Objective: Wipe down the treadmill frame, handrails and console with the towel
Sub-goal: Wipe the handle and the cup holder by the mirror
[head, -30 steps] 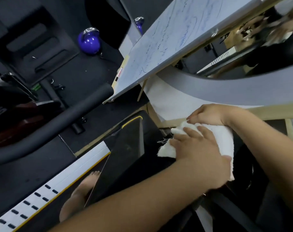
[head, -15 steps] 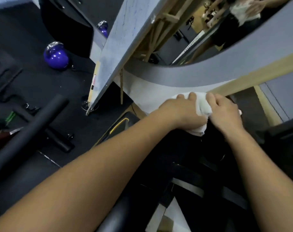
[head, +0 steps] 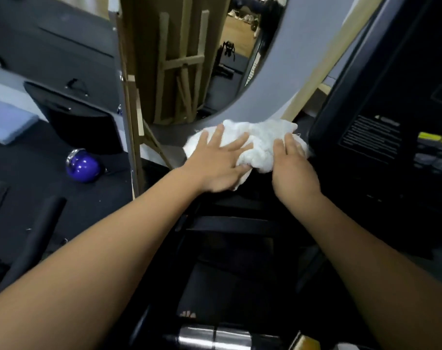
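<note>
A crumpled white towel [head: 261,140] lies on the dark top of the treadmill frame [head: 240,223], just left of the black console [head: 381,117]. My left hand [head: 218,161] lies flat on the towel's left part with its fingers spread. My right hand [head: 294,168] presses on the towel's right part, fingers straight, close to the console's edge. The two hands sit side by side, a little apart. Under my forearms the frame is dark and hard to make out.
A purple kettlebell [head: 82,166] sits on the black floor at left, near a wooden easel board [head: 130,102]. A grey-framed mirror [head: 273,79] stands just behind the towel. A metal bottle [head: 214,337] lies at the bottom. A black padded bar [head: 33,241] runs at lower left.
The view has swung right, bringing the console into sight. Both hands went from bunching the towel to pressing flat on it, and the towel has spread out towards the console.
</note>
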